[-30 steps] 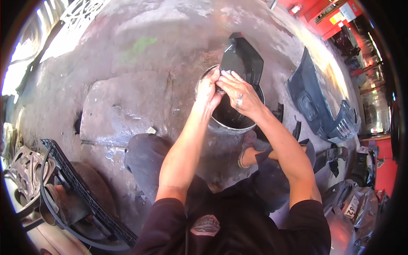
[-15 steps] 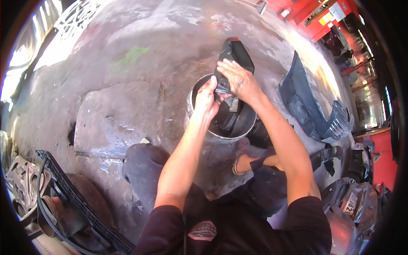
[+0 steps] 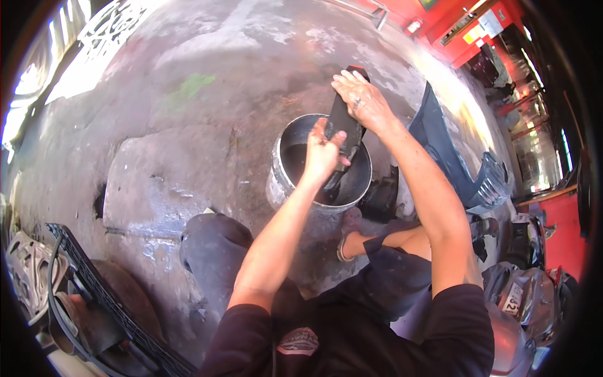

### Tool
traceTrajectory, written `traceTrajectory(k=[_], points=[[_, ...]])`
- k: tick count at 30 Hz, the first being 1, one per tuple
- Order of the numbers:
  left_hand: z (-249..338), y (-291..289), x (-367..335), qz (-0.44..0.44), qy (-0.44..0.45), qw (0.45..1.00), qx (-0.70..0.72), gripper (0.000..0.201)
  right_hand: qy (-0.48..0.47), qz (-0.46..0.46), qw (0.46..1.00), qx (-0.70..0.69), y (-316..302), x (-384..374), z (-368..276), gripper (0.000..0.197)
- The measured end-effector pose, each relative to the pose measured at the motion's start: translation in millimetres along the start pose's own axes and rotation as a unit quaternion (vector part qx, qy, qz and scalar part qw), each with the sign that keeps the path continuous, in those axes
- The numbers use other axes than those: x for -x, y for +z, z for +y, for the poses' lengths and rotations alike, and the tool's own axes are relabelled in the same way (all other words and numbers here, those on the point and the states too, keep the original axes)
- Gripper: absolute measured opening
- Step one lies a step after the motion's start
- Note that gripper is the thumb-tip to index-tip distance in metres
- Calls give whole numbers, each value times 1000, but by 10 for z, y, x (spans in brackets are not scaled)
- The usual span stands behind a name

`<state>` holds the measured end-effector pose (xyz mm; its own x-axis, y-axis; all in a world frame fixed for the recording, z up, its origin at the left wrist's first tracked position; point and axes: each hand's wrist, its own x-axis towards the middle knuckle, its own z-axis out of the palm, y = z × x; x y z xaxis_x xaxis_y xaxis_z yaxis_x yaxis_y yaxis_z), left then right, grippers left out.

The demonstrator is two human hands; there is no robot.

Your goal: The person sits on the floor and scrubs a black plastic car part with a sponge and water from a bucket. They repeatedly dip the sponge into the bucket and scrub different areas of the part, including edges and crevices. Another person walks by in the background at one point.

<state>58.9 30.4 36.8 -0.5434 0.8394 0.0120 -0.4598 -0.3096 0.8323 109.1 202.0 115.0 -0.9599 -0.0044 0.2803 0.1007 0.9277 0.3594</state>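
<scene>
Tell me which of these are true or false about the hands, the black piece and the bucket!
1. Both hands hold the black panel. True: left hand low, right hand on top.
2. The metal bucket lies tipped on its side. False: it stands upright, open end up.
3. The black panel's lower end reaches into the bucket. True.
4. The bucket stands on a wooden table. False: it stands on the stained concrete floor.

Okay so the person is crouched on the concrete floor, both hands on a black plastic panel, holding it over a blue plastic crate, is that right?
Not quite. The head view shows both the left hand and the right hand on the black plastic panel, but it is held over a round metal bucket, not a blue crate. The rest is right.
</scene>
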Motion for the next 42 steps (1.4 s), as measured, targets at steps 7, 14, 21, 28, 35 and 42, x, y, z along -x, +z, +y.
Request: traceTrajectory(k=[7, 14, 21, 28, 35, 42], points=[[-53, -44, 118, 62, 3, 998, -6, 70, -20, 31, 999, -7, 115, 133, -234, 51], [-100, -169, 174, 105, -2, 994, -32, 67, 16, 47, 997, -55, 221, 268, -554, 52], [-169, -525, 24, 110, -52, 984, 129, 58, 84, 62, 981, -165, 410, 511, -1112, 40], [-197, -600, 59, 77, -61, 980, 171, 25, 126, 42, 979, -155, 427, 210, -901, 43], [-391, -804, -40, 132, -79, 961, 232, 28, -6, 16, 984, -177, 456, 454, -1212, 41], [-351, -837, -102, 167, -67, 955, 234, 23, 33, 28, 986, -162, 473, 453, -1370, 39]])
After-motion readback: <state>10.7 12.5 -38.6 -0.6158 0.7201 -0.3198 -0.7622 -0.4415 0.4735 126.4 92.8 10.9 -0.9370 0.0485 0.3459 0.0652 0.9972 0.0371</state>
